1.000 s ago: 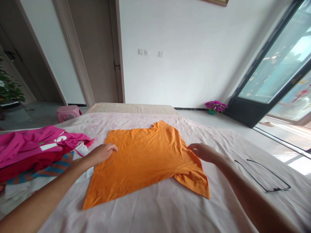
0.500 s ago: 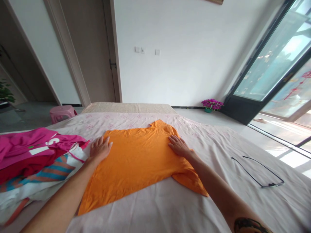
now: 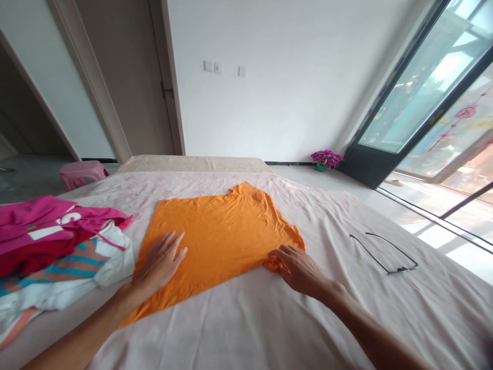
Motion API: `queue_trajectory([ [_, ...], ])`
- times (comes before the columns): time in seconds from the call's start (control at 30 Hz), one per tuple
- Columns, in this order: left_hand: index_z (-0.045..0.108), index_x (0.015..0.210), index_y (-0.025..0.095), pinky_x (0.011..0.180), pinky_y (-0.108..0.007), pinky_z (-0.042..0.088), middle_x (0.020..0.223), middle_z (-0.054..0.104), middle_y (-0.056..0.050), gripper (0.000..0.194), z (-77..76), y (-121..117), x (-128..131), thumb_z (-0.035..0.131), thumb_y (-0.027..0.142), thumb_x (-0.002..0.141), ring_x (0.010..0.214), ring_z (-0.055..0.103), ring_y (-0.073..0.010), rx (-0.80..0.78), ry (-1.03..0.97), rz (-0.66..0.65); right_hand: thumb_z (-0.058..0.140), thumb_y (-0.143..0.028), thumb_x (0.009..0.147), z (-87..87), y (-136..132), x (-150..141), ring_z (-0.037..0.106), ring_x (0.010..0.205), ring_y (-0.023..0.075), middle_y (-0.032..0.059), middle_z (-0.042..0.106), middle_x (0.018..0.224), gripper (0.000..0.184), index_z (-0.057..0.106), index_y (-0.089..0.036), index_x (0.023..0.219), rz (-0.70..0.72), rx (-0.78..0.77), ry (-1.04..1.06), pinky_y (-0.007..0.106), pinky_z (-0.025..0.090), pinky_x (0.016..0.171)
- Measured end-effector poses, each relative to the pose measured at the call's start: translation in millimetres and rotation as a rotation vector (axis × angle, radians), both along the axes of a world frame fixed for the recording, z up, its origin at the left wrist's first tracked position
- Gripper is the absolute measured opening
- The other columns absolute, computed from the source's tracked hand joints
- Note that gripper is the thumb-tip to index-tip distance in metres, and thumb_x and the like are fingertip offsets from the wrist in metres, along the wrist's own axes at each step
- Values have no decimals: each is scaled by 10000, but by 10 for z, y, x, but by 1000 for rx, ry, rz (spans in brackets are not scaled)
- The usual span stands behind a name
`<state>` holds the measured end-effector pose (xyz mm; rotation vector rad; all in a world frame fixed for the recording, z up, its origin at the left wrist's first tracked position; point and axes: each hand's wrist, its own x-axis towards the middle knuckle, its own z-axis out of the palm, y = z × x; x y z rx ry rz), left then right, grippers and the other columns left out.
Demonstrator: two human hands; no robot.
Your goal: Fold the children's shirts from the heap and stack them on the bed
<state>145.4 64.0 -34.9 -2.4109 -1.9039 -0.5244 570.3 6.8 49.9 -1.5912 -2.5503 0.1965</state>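
An orange T-shirt (image 3: 219,234) lies folded lengthwise on the pale pink bed sheet (image 3: 239,329). My left hand (image 3: 159,264) rests flat on its left edge, fingers spread, holding nothing. My right hand (image 3: 298,267) is at the shirt's near right corner, where the sleeve is bunched, its fingertips curled onto the fabric. Whether the fingers pinch the cloth or only press on it is hard to see.
A pile of clothes (image 3: 54,241), pink, red, striped and white, lies at the left. A black wire hanger (image 3: 383,252) lies on the sheet at the right. Beyond the bed are a pink stool (image 3: 79,172), a door, a flower pot (image 3: 325,158) and glass doors.
Both hands have slid back toward me along the shirt. The right sleeve, spread out on the sheet before, is now gathered under my right hand. The camera has turned slightly right.
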Motion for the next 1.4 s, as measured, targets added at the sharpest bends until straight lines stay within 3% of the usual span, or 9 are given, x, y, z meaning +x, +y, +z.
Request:
queue_trajectory([
  [0.13, 449, 1458, 135, 1160, -532, 259, 1521, 420, -191, 593, -38, -96, 17, 368, 442, 958, 1434, 340, -334, 3, 69, 74, 387, -8, 779, -124, -14, 19, 586, 978, 223, 99, 642, 1058, 631, 488, -192, 1374, -20, 92, 2, 330, 453, 820],
  [0.23, 462, 1454, 161, 1164, -539, 234, 1539, 403, -174, 582, -27, -149, 0, 389, 440, 949, 1445, 317, -336, 26, 101, 84, 402, 11, 731, -51, -54, 104, 567, 963, 213, 82, 637, 1030, 568, 606, -221, 1208, 11, 109, 28, 303, 453, 791],
  [0.47, 489, 1443, 197, 1151, -564, 213, 1537, 409, -168, 595, -1, -267, -39, 449, 466, 914, 1421, 351, -364, 33, 163, 82, 491, -38, 698, 227, -84, 394, 613, 741, 148, -4, 689, 820, 325, 705, -244, 830, 81, -275, 65, 239, 435, 673],
  [0.53, 502, 1436, 200, 1142, -575, 217, 1529, 419, -174, 591, 18, -283, -44, 451, 464, 910, 1407, 368, -380, 27, 186, 78, 518, -106, 759, 250, 48, 427, 643, 733, 158, -1, 722, 848, 287, 733, -248, 886, 13, -347, 98, 247, 461, 679],
  [0.63, 549, 1391, 170, 1140, -544, 247, 1502, 452, -184, 579, 90, -228, -12, 465, 463, 899, 1388, 397, -373, 17, 183, 70, 462, -246, 900, 216, 391, 344, 662, 981, 226, 69, 717, 1113, 345, 694, -231, 1155, -111, -165, 153, 322, 488, 862],
  [0.83, 482, 1437, 125, 1163, -439, 262, 1503, 451, -179, 596, 194, 192, 106, 353, 457, 960, 1421, 366, -300, -1, 110, 63, 302, -423, 999, -90, 1217, -8, 257, 1470, 264, 149, 310, 1584, 617, 305, -113, 1532, -192, -32, 38, 403, 246, 1172],
  [1.13, 432, 1480, 163, 1102, -554, 269, 1545, 375, -211, 607, 21, 448, -116, 361, 466, 959, 1441, 314, -356, -23, 204, 338, 170, -492, 1010, -507, 1690, 440, 95, 1512, 242, 46, 126, 1651, 624, 181, -237, 1579, -458, -103, -172, 501, 84, 1195],
  [1.3, 435, 1475, 162, 1106, -570, 250, 1552, 364, -211, 604, -9, 454, -101, 343, 471, 965, 1439, 311, -361, -5, 201, 369, 244, -464, 995, -454, 1864, 238, 134, 1500, 297, 100, 185, 1635, 613, 287, -203, 1548, -560, -13, -231, 553, 94, 1172],
  [1.4, 431, 1476, 173, 1112, -556, 252, 1559, 359, -198, 603, -7, 450, -101, 341, 479, 965, 1442, 310, -350, -11, 189, 375, 215, -483, 1001, -449, 1919, 72, 62, 1514, 250, 89, 139, 1646, 639, 226, -184, 1566, -442, 66, -204, 500, 65, 1195],
])
